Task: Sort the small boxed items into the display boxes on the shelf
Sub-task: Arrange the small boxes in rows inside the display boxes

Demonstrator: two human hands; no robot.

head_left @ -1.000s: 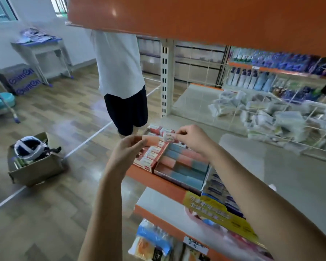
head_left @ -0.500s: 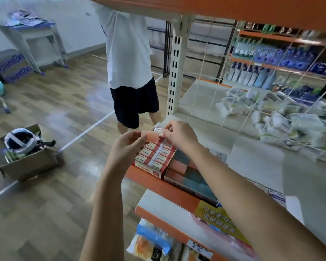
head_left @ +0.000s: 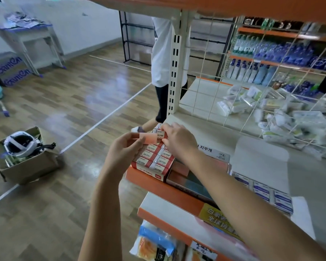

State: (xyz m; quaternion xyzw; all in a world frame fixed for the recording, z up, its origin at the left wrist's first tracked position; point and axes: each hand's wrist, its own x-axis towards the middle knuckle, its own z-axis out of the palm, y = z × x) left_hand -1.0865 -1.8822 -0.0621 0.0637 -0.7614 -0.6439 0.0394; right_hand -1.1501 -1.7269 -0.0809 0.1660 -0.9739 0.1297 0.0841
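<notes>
Since a second ago our hands have drifted toward the back end of the red display box (head_left: 152, 162) – one more piece seems about to join its rows. Our left hand (head_left: 125, 150) pinches the small peach box (head_left: 150, 138) above that display box, and our right hand (head_left: 179, 141) curls its fingertips onto the box's labelled end – neither hand is slack.

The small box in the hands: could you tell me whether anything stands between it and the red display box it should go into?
Nothing visible does. The small box, held by the left hand and right hand, hangs just above the red display box, whose visible rows are already filled with similar boxes; the back row is hidden behind the hands.
</notes>
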